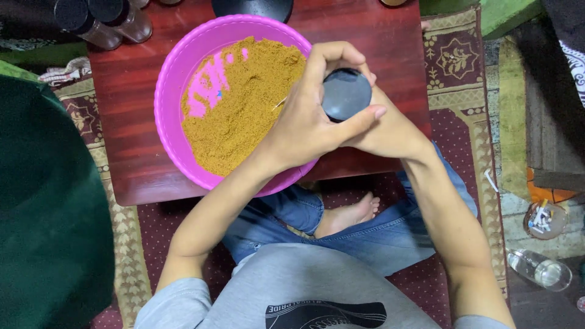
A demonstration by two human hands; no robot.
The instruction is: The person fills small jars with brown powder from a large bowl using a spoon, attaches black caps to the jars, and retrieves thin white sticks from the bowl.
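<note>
While the person sits cross-legged on a patterned rug (pixel 454 67), both hands meet over the near right edge of a low red wooden bench (pixel 131 103). The left hand (pixel 304 125) is clamped around a small round black-lidded jar (pixel 346 93), fingers curled over the top and thumb stretched along the lid's lower edge. The right hand (pixel 390 131) lies beneath and behind the jar, mostly hidden; whether its fingers are closed on the jar body cannot be told. The jar's long axis points roughly toward the camera, lid uppermost, so only the lid shows. Immediately left of the hands, touching the left wrist, stands a pink plastic basin (pixel 177 73) holding a brown ground powder (pixel 244 103), with bare pink patches on its far left side. Beyond the basin, at the bench's far left corner, stand similar dark-lidded jars (pixel 103 21). To the right of the right forearm, on the floor, lie an ashtray (pixel 544 219) and a clear bottle (pixel 539 268).
</note>
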